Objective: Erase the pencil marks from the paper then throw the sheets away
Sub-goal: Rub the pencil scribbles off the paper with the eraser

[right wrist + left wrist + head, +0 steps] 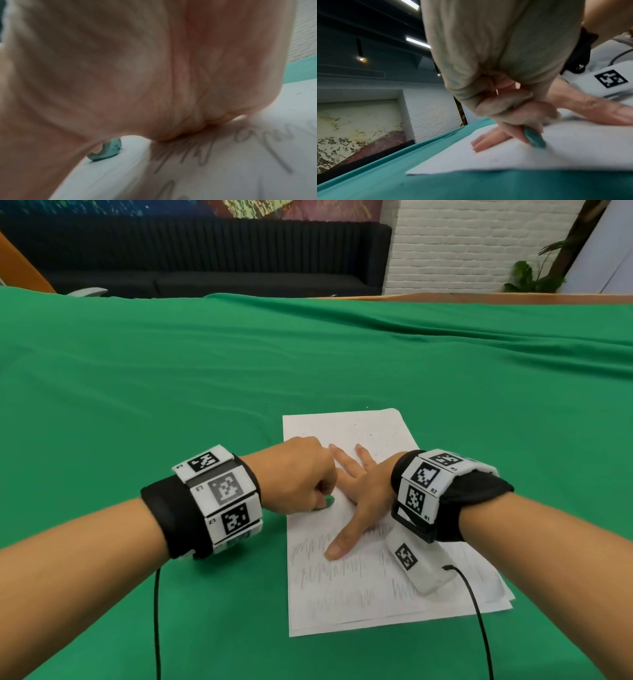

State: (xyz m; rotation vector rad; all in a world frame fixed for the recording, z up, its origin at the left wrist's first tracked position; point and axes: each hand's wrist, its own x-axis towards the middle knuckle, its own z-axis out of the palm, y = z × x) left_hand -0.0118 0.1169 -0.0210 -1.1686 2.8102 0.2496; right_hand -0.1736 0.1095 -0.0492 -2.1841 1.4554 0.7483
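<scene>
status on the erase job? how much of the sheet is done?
Done: the far part of the top sheet looks rubbed clean, with crumbs on it. In hand: the left hand pinches a green eraser against the paper while the right hand presses it flat. Left: the pencil scribbles on the near half, any sheets underneath, then binning.

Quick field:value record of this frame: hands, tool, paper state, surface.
left hand: grips teal eraser, tip on the sheet
right hand: flat, fingers spread, pressing the paper down
paper: white sheets stacked, on green cloth
pencil marks: scribble rows remain on near half; far half mostly clean
eraser crumbs: specks on far part of sheet
</scene>
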